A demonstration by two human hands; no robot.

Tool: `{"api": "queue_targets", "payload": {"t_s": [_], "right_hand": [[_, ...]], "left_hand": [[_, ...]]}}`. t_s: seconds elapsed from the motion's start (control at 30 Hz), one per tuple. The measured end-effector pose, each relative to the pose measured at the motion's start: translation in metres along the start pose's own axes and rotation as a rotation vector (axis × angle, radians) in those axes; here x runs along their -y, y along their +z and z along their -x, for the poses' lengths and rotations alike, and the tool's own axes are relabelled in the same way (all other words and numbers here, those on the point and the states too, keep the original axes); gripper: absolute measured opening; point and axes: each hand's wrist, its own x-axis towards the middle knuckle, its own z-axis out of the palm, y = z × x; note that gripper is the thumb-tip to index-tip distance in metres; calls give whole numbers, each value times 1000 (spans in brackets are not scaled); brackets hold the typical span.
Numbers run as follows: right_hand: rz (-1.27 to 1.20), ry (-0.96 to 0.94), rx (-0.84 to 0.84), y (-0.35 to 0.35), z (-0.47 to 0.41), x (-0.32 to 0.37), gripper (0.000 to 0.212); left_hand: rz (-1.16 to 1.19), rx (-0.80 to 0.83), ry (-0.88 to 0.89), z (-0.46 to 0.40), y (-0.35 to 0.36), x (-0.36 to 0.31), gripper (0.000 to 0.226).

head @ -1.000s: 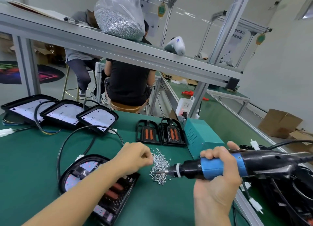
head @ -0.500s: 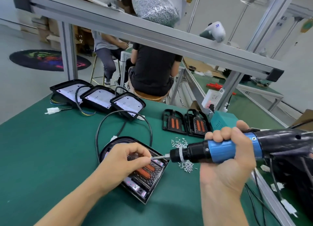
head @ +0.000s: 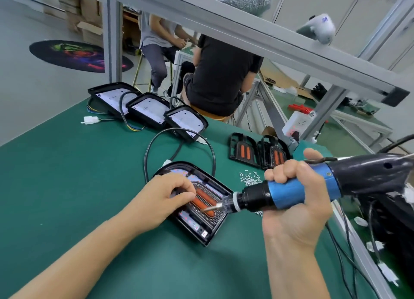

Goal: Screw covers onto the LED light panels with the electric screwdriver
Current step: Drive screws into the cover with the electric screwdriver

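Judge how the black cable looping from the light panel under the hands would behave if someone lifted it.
The black cable would probably flop, since it lies in a loose arch on the green mat. It looks light and thin. Being attached to the light panel, it may tug on it.

Black cover (head: pixel 201 205) on panel (head: pixel 190 226) — screwdriver (head: pixel 291 192) bit touching.

Left hand (head: pixel 161 200) at frame centre, fingers curled with tips pinched together, forearm from lower left, right hand (head: pixel 295 200) at right, fist wrapped round blue-and-black electric screwdriver (head: pixel 313 189).
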Motion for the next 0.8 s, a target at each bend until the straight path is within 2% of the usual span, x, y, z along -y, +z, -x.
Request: {"api": "queue_targets", "payload": {"t_s": [0.1, 0.23, 0.47, 0.7, 0.8], "right_hand": [[49, 45, 70, -7, 10, -7, 27], [128, 35, 125, -13, 16, -13, 26], [215, -18, 193, -12, 19, -18, 33], [250, -6, 155, -13, 19, -19, 27], [257, -23, 175, -10, 20, -17, 18]], "left_hand": [[-172, -34, 122, 6, 7, 5, 21], [-298, -77, 195, 6, 14, 8, 9], [-335, -90, 218, 5, 16, 11, 8], [-344, -97, 214, 5, 17, 12, 9], [-351, -101, 213, 4, 17, 12, 9]]}}
